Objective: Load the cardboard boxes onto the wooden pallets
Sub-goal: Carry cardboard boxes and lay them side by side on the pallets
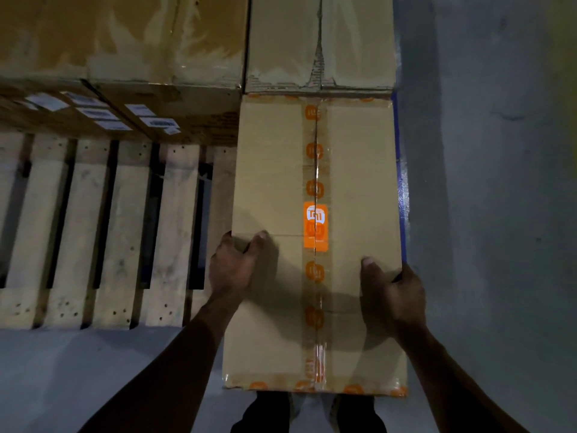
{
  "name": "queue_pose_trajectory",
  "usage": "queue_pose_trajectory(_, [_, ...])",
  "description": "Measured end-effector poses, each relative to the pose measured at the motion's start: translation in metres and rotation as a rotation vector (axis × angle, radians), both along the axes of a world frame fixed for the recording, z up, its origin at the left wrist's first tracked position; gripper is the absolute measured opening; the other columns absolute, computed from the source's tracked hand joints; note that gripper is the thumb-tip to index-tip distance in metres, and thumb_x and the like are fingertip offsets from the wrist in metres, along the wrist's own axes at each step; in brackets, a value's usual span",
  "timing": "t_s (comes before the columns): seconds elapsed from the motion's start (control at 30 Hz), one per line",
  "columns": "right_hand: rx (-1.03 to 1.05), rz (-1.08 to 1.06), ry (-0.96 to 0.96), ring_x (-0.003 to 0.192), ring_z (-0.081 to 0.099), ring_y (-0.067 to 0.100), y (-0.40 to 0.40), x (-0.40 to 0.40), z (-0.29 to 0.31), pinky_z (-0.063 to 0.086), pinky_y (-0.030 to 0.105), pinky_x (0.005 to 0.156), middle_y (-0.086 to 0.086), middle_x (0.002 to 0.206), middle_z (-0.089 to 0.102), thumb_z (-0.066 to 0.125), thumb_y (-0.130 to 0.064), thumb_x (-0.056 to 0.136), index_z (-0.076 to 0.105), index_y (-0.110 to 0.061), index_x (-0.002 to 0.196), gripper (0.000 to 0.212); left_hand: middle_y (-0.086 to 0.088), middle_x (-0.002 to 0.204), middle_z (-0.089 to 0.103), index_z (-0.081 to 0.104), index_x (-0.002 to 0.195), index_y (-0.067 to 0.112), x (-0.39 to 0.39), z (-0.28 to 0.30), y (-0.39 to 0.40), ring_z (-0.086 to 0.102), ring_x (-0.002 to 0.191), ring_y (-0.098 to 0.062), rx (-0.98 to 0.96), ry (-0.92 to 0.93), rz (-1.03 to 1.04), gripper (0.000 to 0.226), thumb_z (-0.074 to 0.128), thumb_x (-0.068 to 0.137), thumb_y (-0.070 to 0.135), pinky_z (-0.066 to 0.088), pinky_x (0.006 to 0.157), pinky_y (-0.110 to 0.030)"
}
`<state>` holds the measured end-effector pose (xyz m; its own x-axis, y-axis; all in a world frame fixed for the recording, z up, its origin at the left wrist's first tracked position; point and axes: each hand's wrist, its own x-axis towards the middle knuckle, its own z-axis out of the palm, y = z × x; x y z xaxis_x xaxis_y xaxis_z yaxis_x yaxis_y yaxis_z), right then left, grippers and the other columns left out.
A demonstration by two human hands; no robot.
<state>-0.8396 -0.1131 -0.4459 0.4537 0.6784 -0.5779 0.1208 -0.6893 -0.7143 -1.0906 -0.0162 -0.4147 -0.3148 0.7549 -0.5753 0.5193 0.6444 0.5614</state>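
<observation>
Wooden pallet (103,232) slats lie on a grey concrete floor (499,182), dimly lit. Four cardboard boxes show: three stacked at the pallet's far side and one long taped box (274,182) on its right end, overhanging toward the person. Left hand (232,265) and right hand (395,290) grip that box's side edges, fingers curled over, thumbs on top.
</observation>
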Motion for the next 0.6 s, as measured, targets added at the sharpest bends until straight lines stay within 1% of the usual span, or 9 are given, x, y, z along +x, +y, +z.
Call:
queue_pose_trajectory(0.07, [0.016, 0.012, -0.014, 0.094, 0.069, 0.015, -0.001, -0.001, 0.003, 0.058, 0.05, 0.085, -0.011, 0.099, 0.071, 0.065, -0.079, 0.071, 0.06, -0.048, 0.102, 0.044, -0.012, 0.122, 0.059, 0.053, 0.128, 0.008, 0.0, 0.001, 0.0, 0.056, 0.114, -0.032, 0.008, 0.017, -0.006, 0.065, 0.061, 0.086, 0.058, 0.043, 0.089, -0.034])
queue_pose_trajectory(0.13, [0.033, 0.006, -0.008, 0.093, 0.069, 0.013, -0.005, -0.002, 0.005, 0.058, 0.048, 0.085, -0.011, 0.098, 0.072, 0.066, -0.076, 0.073, 0.062, -0.047, 0.103, 0.042, -0.013, 0.121, 0.06, 0.053, 0.128, 0.008, 0.0, 0.002, -0.002, 0.056, 0.114, -0.033, 0.023, 0.034, -0.027, 0.066, 0.061, 0.086, 0.059, 0.045, 0.091, -0.037])
queue_pose_trajectory(0.17, [0.038, -0.003, 0.003, 0.094, 0.069, 0.012, -0.007, -0.003, 0.006, 0.058, 0.047, 0.085, -0.011, 0.099, 0.072, 0.067, -0.075, 0.073, 0.063, -0.043, 0.106, 0.046, -0.014, 0.123, 0.06, 0.051, 0.13, 0.008, -0.001, 0.002, -0.003, 0.056, 0.114, -0.033, 0.026, 0.049, -0.038, 0.068, 0.06, 0.086, 0.059, 0.045, 0.092, -0.038])
queue_pose_trajectory(0.23, [0.036, -0.018, 0.019, 0.096, 0.068, 0.01, -0.011, -0.005, 0.009, 0.058, 0.043, 0.085, -0.011, 0.102, 0.072, 0.067, -0.077, 0.069, 0.063, -0.036, 0.115, 0.062, -0.014, 0.125, 0.059, 0.049, 0.133, 0.009, -0.003, 0.003, -0.005, 0.056, 0.116, -0.034, 0.023, 0.061, -0.053, 0.072, 0.06, 0.085, 0.061, 0.046, 0.094, -0.04])
queue_pose_trajectory(0.3, [0.033, -0.03, 0.023, 0.096, 0.069, 0.011, -0.013, -0.004, 0.009, 0.059, 0.041, 0.084, -0.011, 0.102, 0.072, 0.066, -0.08, 0.065, 0.063, -0.033, 0.117, 0.07, -0.014, 0.125, 0.059, 0.049, 0.132, 0.011, -0.004, 0.003, -0.006, 0.056, 0.115, -0.033, 0.023, 0.041, -0.05, 0.072, 0.059, 0.083, 0.063, 0.047, 0.096, -0.042])
queue_pose_trajectory(0.37, [0.028, -0.035, 0.035, 0.095, 0.07, 0.012, -0.012, -0.002, 0.008, 0.059, 0.044, 0.084, -0.01, 0.103, 0.073, 0.068, -0.079, 0.066, 0.063, -0.035, 0.115, 0.067, -0.013, 0.123, 0.059, 0.05, 0.131, 0.012, -0.003, 0.004, -0.006, 0.056, 0.113, -0.032, 0.022, 0.036, -0.045, 0.07, 0.059, 0.084, 0.062, 0.047, 0.095, -0.042])
queue_pose_trajectory(0.47, [0.004, -0.024, 0.048, 0.096, 0.069, 0.014, -0.008, 0.003, 0.006, 0.059, 0.049, 0.085, -0.009, 0.104, 0.072, 0.071, -0.074, 0.071, 0.061, -0.039, 0.112, 0.055, -0.013, 0.123, 0.06, 0.05, 0.131, 0.011, 0.0, 0.004, -0.005, 0.056, 0.113, -0.033, 0.034, 0.05, -0.033, 0.07, 0.06, 0.084, 0.061, 0.047, 0.094, -0.04])
queue_pose_trajectory(0.53, [-0.007, -0.016, 0.035, 0.095, 0.068, 0.015, -0.003, 0.006, 0.004, 0.059, 0.05, 0.085, -0.009, 0.103, 0.071, 0.071, -0.07, 0.074, 0.061, -0.036, 0.111, 0.051, -0.014, 0.124, 0.06, 0.051, 0.132, 0.01, 0.003, 0.001, -0.003, 0.056, 0.114, -0.034, 0.036, 0.052, -0.029, 0.071, 0.06, 0.084, 0.062, 0.045, 0.093, -0.038])
queue_pose_trajectory(0.6, [-0.019, -0.022, 0.016, 0.092, 0.068, 0.015, 0.003, 0.007, 0.003, 0.059, 0.047, 0.084, -0.007, 0.1, 0.071, 0.071, -0.068, 0.075, 0.062, -0.031, 0.112, 0.053, -0.015, 0.126, 0.059, 0.049, 0.135, 0.009, 0.005, -0.003, -0.002, 0.055, 0.117, -0.035, 0.025, 0.057, -0.035, 0.071, 0.059, 0.086, 0.06, 0.043, 0.091, -0.036])
